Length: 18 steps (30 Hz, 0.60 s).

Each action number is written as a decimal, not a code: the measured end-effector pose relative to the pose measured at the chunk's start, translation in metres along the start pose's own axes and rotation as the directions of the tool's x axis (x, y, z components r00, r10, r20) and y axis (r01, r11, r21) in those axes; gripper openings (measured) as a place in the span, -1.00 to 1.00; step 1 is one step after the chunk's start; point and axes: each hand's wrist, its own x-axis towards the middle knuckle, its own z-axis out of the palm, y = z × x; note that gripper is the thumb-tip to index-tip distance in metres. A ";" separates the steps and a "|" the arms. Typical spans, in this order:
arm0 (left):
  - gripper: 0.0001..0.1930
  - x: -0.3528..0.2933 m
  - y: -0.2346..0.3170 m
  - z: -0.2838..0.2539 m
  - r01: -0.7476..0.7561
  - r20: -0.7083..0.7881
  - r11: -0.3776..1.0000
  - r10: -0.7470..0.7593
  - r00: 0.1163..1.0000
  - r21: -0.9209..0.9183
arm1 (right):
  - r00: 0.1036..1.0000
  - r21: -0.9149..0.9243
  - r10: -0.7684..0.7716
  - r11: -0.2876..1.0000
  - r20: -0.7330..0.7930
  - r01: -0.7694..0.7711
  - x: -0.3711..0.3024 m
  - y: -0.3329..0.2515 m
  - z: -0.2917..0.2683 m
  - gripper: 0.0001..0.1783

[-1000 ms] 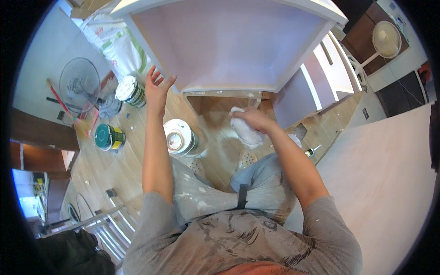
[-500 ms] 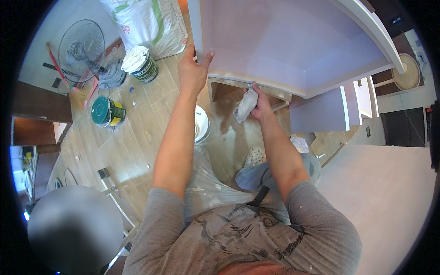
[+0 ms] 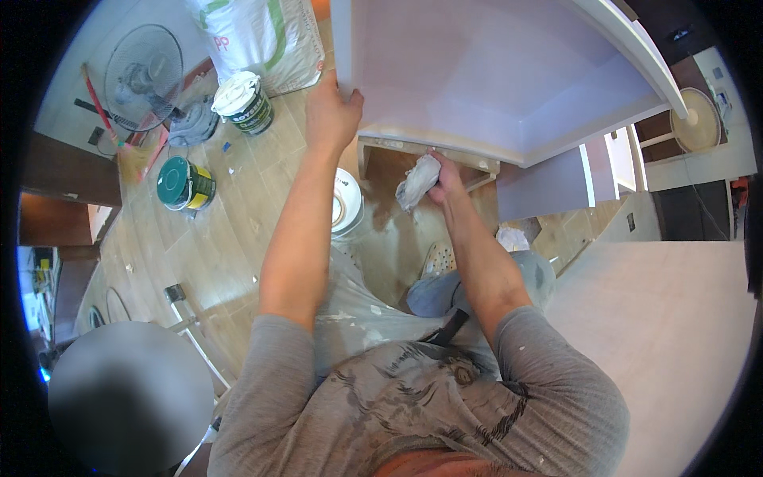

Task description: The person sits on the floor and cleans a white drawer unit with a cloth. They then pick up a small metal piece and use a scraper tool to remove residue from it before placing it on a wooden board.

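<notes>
A white, open-fronted cabinet box (image 3: 477, 71) with a pale lilac interior stands tilted in front of me. My left hand (image 3: 331, 118) is closed around its left edge, thumb toward the inside. My right hand (image 3: 447, 178) grips a crumpled whitish rag (image 3: 418, 181) just below the lower front rail of the box. The rag hangs toward the floor, and some of my right fingers are hidden behind it. Beneath the box is a wooden base frame (image 3: 389, 146). A white bucket (image 3: 346, 226) stands on the floor by my left forearm.
Two lidded paint tubs, one green-topped (image 3: 172, 184) and one white-topped (image 3: 251, 111), stand at left. Beyond them are a fan (image 3: 145, 75), a broom (image 3: 139, 160) and a large white sack (image 3: 278, 48). Lilac panels (image 3: 544, 183) and a broad pale board (image 3: 660, 318) occupy the right.
My right hand and the rag have shifted slightly left, and the rag's angle has changed a little. My left hand keeps its hold on the cabinet edge. The whole view has shifted slightly.
</notes>
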 end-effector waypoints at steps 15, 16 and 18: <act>-0.55 -0.072 0.025 -0.047 -0.113 0.145 0.983 0.092 0.985 0.144 | 0.989 0.074 0.077 0.993 0.123 -0.087 -0.044 0.037 -0.043 -0.78; -0.55 -0.074 0.027 -0.046 -0.059 0.161 0.988 0.035 0.986 0.144 | 0.992 0.054 0.076 0.995 0.099 -0.082 -0.045 0.037 -0.043 -0.79; -0.55 -0.075 0.035 -0.043 0.046 0.192 0.987 -0.075 0.979 0.154 | 0.996 0.015 0.074 0.997 0.056 -0.075 -0.049 0.032 -0.042 -0.78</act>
